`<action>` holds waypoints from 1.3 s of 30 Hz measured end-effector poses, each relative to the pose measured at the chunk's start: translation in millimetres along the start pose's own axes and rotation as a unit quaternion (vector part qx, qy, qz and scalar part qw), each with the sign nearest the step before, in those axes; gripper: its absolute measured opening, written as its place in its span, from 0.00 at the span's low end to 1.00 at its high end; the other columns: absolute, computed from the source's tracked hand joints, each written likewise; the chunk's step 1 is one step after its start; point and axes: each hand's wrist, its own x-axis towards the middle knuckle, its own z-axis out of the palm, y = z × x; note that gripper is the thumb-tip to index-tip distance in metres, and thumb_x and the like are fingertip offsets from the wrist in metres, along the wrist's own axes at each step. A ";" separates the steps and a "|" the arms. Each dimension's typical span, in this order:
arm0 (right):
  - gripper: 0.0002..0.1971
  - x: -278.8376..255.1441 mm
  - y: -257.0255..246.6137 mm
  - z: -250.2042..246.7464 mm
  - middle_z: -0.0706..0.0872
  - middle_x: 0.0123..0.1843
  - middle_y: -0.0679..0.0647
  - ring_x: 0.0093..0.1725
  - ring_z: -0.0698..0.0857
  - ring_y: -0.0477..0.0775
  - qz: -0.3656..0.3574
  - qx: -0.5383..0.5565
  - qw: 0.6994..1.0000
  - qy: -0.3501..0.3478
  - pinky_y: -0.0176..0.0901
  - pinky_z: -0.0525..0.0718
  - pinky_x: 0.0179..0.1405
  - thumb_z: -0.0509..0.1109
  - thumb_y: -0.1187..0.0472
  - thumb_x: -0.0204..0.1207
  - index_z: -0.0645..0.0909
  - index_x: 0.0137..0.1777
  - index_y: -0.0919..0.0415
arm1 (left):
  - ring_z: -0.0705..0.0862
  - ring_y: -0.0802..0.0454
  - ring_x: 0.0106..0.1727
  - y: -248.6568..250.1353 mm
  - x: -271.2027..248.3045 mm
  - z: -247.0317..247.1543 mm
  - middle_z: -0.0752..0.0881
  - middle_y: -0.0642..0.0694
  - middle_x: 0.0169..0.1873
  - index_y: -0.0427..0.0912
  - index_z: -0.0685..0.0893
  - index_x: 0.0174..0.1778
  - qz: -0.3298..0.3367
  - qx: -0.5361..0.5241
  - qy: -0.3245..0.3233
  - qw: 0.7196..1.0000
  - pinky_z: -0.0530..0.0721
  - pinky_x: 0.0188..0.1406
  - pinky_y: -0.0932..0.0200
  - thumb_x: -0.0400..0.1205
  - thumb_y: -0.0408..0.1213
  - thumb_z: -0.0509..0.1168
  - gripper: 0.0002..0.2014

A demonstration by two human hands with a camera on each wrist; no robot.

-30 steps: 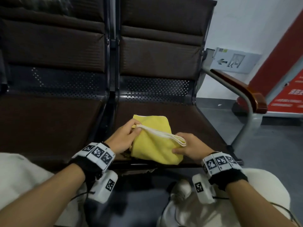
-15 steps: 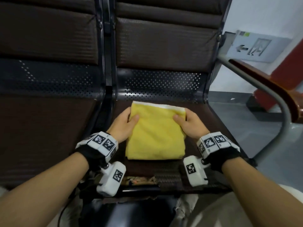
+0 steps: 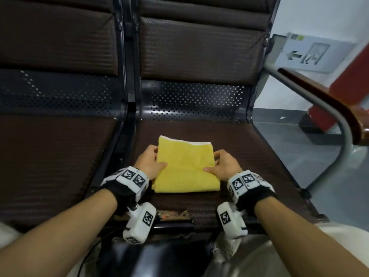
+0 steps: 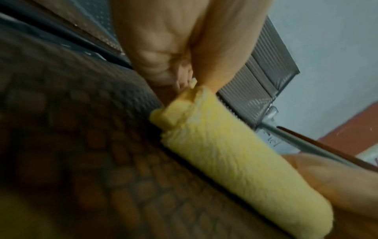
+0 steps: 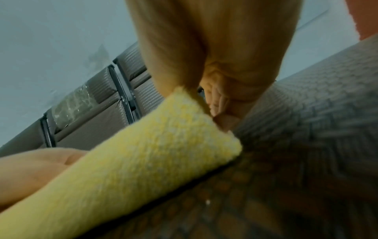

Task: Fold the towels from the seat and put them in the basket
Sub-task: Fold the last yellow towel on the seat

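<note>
A yellow towel (image 3: 183, 166), folded into a thick rectangle with a white hem at its far edge, lies on the brown seat (image 3: 249, 160). My left hand (image 3: 150, 163) grips its left edge, thumb on top and fingers tucked under. My right hand (image 3: 221, 164) grips the right edge the same way. The left wrist view shows the towel (image 4: 235, 165) as a thick roll pinched at its end by my left hand (image 4: 192, 84). The right wrist view shows the towel's corner (image 5: 163, 145) held in my right hand (image 5: 202, 90). No basket is in view.
A second brown seat (image 3: 50, 166) adjoins on the left, split off by a dark metal frame (image 3: 127, 108). A metal armrest with a wooden top (image 3: 327, 108) curves along the right. The seat's front edge (image 3: 173, 214) is frayed. Grey floor lies to the right.
The towel's far half was folded over, then laid flat. Both hands slid from its far corners back to its side edges and now grip them.
</note>
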 end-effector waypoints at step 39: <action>0.31 -138.5 16.2 2.1 0.78 0.68 0.59 0.69 0.76 0.63 -0.090 -0.078 0.993 -0.023 0.58 0.72 0.71 0.74 0.50 0.72 0.68 0.73 0.55 | 0.82 0.41 0.53 0.8 -121.2 -19.5 0.85 0.40 0.50 0.38 0.80 0.57 0.193 0.168 -0.021 0.967 0.74 0.44 0.58 0.82 0.34 0.61 0.09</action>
